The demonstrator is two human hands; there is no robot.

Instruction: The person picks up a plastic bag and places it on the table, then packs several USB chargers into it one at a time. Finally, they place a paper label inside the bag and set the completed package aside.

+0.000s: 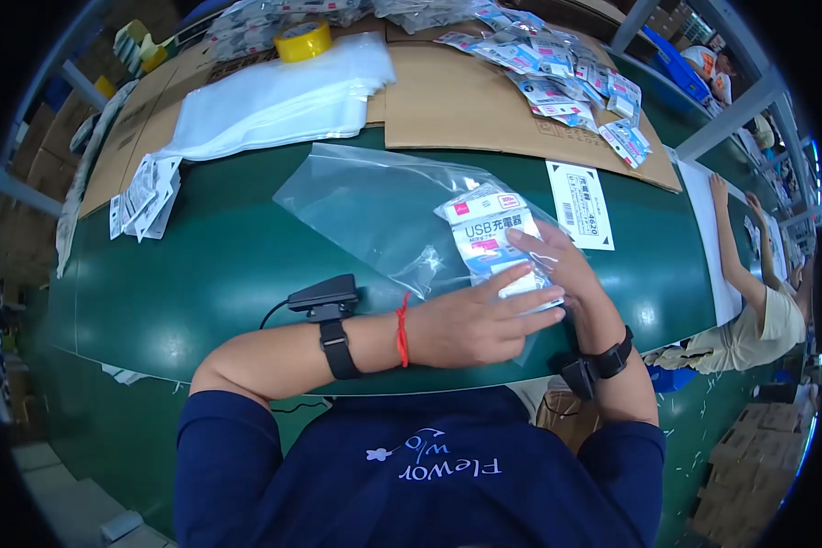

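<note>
A small stack of white, blue and pink retail packets [489, 228] lies over the right part of a large clear plastic bag [365, 196] on the table. My right hand [562, 260] grips the stack from the right, its thumb across the front. From the left, my left hand [479, 320] reaches over, fingers closed on the packets' lower end. Whether the packets are inside the bag or on top of it, I cannot tell. Just right of them, a white printed label sheet [580, 205] lies flat.
Clear bags [274, 105] are piled on cardboard at the back left, with a yellow tape roll [303, 42] on top. More packets [557, 78] heap on the cardboard [466, 110] at the back right. White tags [146, 199] lie left. A co-worker [749, 310] works at the right.
</note>
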